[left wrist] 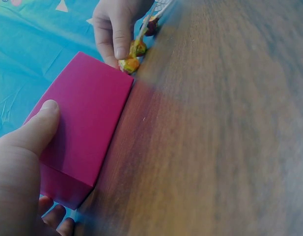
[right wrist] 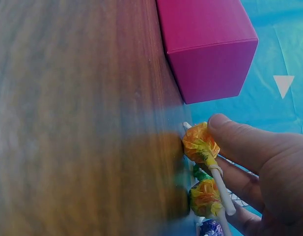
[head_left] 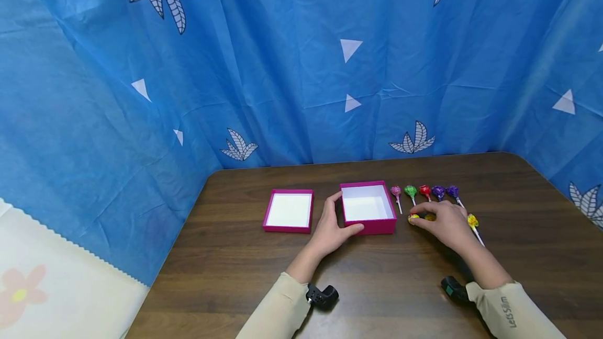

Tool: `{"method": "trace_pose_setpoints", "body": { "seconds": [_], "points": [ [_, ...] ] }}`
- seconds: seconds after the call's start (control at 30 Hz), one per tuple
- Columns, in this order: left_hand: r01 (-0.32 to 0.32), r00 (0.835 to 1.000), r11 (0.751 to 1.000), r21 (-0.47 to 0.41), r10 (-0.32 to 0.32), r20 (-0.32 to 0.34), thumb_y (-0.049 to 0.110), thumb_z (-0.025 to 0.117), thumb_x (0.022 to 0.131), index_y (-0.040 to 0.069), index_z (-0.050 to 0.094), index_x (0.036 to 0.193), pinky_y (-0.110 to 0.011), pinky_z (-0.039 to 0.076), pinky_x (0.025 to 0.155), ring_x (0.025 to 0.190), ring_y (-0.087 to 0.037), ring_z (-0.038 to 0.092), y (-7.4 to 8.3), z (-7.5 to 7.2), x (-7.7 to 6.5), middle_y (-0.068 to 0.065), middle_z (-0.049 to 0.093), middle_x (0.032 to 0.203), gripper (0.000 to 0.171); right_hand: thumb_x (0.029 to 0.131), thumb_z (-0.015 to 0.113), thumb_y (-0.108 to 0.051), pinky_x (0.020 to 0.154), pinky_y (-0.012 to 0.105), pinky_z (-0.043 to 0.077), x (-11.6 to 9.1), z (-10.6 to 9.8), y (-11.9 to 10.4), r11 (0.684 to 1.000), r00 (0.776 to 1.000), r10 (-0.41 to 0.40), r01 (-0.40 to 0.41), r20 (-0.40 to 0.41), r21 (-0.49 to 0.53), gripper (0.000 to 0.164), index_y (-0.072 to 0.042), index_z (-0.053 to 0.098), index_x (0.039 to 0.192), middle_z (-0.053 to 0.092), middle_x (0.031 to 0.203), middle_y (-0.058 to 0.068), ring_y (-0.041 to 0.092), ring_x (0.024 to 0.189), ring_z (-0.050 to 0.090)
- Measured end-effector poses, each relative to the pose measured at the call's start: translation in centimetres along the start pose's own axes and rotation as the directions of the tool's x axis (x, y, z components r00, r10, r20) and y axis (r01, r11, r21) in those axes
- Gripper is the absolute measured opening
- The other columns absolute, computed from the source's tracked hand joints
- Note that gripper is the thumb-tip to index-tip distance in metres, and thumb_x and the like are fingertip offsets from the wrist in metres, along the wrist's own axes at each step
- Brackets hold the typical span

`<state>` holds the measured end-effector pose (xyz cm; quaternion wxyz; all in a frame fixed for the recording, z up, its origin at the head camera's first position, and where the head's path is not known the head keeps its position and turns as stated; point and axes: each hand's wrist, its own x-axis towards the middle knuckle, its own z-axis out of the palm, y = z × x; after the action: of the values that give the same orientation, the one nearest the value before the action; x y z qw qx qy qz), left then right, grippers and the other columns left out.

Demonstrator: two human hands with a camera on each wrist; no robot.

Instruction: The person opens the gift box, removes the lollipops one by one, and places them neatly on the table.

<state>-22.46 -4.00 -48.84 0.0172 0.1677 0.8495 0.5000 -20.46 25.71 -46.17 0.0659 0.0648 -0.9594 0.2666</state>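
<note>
My left hand [head_left: 327, 232] holds the near left corner of an open magenta box [head_left: 369, 228] with a white inside. Its thumb lies on the box's front wall and the other fingers are round the left side. Just right of the box, my right hand [head_left: 449, 226] pinches a yellow-wrapped lollipop [right wrist: 198, 141] by its head, between thumb and fingers. The lollipop's white stick points back under the palm. Another yellow lollipop [right wrist: 206, 197] lies beside it, partly hidden by the hand in the head view.
A pink lollipop [head_left: 395, 191], a green one [head_left: 411, 191], a red one [head_left: 425, 190] and two purple ones [head_left: 453, 191] form a back row. Another yellow lollipop [head_left: 473, 220] lies right of the hand. Left of the box is a magenta lid [head_left: 288, 210], white inside up. A blue curtain [head_left: 292, 67] hangs behind.
</note>
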Motion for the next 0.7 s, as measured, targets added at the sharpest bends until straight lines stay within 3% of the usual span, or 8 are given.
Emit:
{"method": "trace_pose_setpoints", "body": {
  "seconds": [0.33,0.7],
  "points": [
    [0.009,1.0,1.0,0.01,-0.009,-0.002,0.047,0.078,0.082,0.026,0.022,0.153,-0.05,0.037,0.119,0.144,-0.019,0.036,-0.16,0.14,0.08,-0.002,0.035,0.156,0.093,0.084,0.08,-0.031,0.09,0.067,0.025,-0.18,0.23,0.31,1.0,0.999,0.01,-0.01,-0.032,-0.008,0.026,-0.015,0.077,0.104,0.074,0.109,0.018,0.038,0.102,0.052],
    [0.022,1.0,1.0,0.011,-0.022,0.005,0.048,0.078,0.082,0.028,0.02,0.154,-0.05,0.036,0.119,0.144,-0.018,0.035,-0.26,0.25,0.08,-0.001,0.034,0.156,0.094,0.083,0.081,-0.036,0.094,0.072,0.024,-0.24,0.32,0.42,0.999,0.998,0.04,-0.041,-0.048,-0.026,0.028,-0.014,0.076,0.1,0.072,0.111,0.02,0.044,0.109,0.05]
  ]
}}
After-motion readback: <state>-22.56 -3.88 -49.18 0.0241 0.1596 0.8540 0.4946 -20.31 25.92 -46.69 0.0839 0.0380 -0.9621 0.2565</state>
